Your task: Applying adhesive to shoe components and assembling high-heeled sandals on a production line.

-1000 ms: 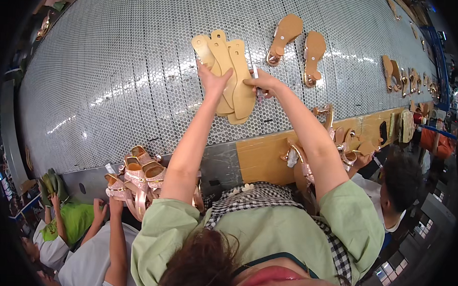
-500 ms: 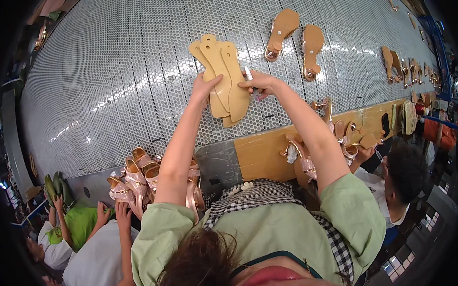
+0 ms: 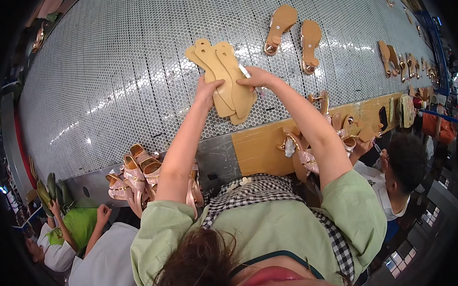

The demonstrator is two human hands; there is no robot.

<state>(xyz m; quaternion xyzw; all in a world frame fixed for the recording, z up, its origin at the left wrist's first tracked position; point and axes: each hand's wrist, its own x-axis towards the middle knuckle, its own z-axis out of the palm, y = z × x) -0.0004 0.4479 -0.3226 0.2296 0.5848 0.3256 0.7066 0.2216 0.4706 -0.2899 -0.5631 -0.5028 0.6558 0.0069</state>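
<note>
A few tan insoles [image 3: 222, 85], fanned and overlapping, are held up above the perforated metal surface between my two hands. My left hand [image 3: 207, 90] is closed on their left edge, its thumb lying across the top. At the right edge, my right hand [image 3: 258, 78] pinches the same bunch. It also has a slim white pen-like tool [image 3: 244, 71] tucked in it, pointing up and left. The fingers under the insoles are hidden.
Two upturned heeled sandals [image 3: 310, 42] lie on the perforated work surface [image 3: 141, 64]. Pink sandals [image 3: 133, 175] crowd the near left edge, and others [image 3: 306, 156] sit by my right arm. Co-workers sit at left and right; the right one [image 3: 404, 169] handles a sole.
The insoles have shifted slightly left and turned a little in my hands. The upturned sandals stand slightly farther up in view. A co-worker's hand at left has left the pink sandals.
</note>
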